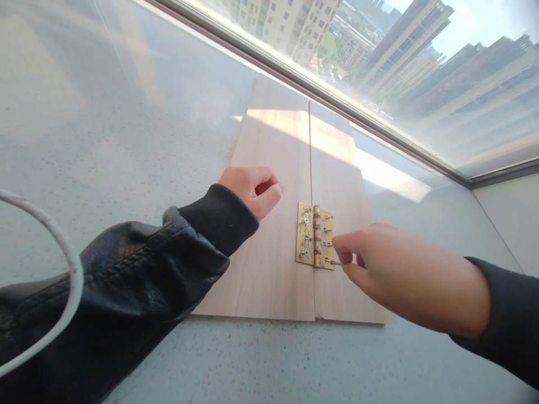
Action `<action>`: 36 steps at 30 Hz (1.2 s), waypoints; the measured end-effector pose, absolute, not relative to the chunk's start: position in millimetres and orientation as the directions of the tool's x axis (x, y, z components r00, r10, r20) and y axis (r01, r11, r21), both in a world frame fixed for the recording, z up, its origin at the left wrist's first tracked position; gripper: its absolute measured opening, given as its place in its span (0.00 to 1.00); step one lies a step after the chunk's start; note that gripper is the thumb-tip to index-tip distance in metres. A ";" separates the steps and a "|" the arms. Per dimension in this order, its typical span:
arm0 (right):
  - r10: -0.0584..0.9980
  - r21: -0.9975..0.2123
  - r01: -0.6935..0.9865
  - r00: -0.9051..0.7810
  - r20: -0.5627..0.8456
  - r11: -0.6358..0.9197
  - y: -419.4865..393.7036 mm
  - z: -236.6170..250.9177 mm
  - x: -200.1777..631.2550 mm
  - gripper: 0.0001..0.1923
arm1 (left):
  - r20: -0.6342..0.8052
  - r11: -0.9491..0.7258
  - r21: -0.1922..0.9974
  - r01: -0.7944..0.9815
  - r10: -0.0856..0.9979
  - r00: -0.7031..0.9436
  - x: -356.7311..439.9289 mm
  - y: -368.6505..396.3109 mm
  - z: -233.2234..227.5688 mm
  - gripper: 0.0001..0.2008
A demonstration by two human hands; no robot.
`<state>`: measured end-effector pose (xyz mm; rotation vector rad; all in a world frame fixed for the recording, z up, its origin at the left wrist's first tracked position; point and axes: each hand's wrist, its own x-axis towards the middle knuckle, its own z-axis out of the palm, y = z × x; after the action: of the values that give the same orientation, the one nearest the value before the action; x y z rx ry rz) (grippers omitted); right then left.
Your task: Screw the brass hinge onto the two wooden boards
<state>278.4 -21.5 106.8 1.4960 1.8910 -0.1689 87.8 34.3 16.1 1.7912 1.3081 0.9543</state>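
Note:
Two pale wooden boards [273, 168] lie side by side on a grey speckled sill, joined by a brass hinge [315, 235] with several screws standing in its holes. My left hand [252, 191] rests as a closed fist on the left board, just left of the hinge. My right hand [387, 269] pinches a screw [332, 261] at the hinge's lower right corner between thumb and forefinger. Both arms wear dark sleeves.
A large window [379, 67] runs along the far edge of the sill [126, 140], showing tall buildings outside. Its frame meets a wall at the right. A white cable [63, 252] loops across the lower left, close to the camera.

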 end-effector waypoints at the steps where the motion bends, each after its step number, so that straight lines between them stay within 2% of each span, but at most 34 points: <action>1: 0.792 0.300 0.918 -0.024 -0.610 0.259 -18.4 106.3 281.1 0.08 | 0.152 -0.232 0.869 0.437 0.966 0.210 87.8 33.2 17.1 0.11; 4: 0.792 0.280 0.945 0.037 -0.610 0.171 -19.4 103.9 289.2 0.08 | 0.141 -0.222 0.869 0.443 0.968 0.207 87.3 30.4 19.4 0.11; 9: 0.832 0.226 0.956 -0.032 -0.553 0.187 -34.3 104.0 305.3 0.04 | 0.133 -0.209 0.867 0.452 0.972 0.194 87.1 30.0 18.2 0.11; 13: 0.821 0.051 0.992 -0.063 -0.568 0.111 -34.0 111.3 335.6 0.16 | 0.141 -0.198 0.873 0.445 0.977 0.159 87.6 29.5 17.2 0.11; 14: 0.845 -0.009 0.999 -0.047 -0.533 0.050 -31.7 111.0 347.6 0.20 | 0.144 -0.197 0.876 0.441 0.978 0.151 87.8 29.3 17.1 0.11; 16: 0.922 -0.055 0.996 0.050 -0.384 -0.076 -25.6 103.6 375.5 0.26 | 0.144 -0.193 0.879 0.437 0.979 0.143 88.2 28.9 17.0 0.10; 19: 0.961 -0.155 0.951 0.252 -0.116 -0.268 -15.9 74.8 417.3 0.26 | 0.126 -0.172 0.878 0.448 0.984 0.129 88.9 28.6 16.3 0.11; 22: 0.928 -0.216 0.905 0.371 -0.019 -0.366 -10.8 36.3 444.2 0.25 | 0.123 -0.164 0.866 0.473 0.985 0.118 88.7 29.3 14.7 0.13; 26: 0.895 -0.274 0.866 0.444 0.037 -0.418 -11.6 0.4 453.4 0.29 | 0.179 -0.220 0.832 0.509 0.975 0.130 87.9 31.8 11.4 0.12; 28: 0.894 -0.281 0.864 0.447 0.041 -0.419 -11.7 -6.4 452.8 0.34 | 0.250 -0.301 0.767 0.567 0.954 0.167 88.5 32.2 9.6 0.12; 30: 0.901 -0.275 0.870 0.432 0.027 -0.409 -10.7 -7.8 451.7 0.38 | 0.284 -0.358 0.620 0.698 0.932 0.226 90.2 31.2 7.7 0.15; 33: 0.914 -0.263 0.882 0.406 0.003 -0.391 -8.6 -5.9 450.2 0.41 | 0.158 -0.339 0.318 0.886 0.940 0.303 93.2 28.0 5.1 0.28; 36: 0.916 -0.253 0.887 0.402 0.005 -0.388 -8.3 -3.8 448.3 0.41 | 0.009 -0.328 0.168 0.930 0.944 0.331 93.6 26.6 2.4 0.34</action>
<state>448.3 -8.3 -3.8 2.8043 1.8331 -0.2278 93.6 26.6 2.4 2.4519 1.7370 0.1580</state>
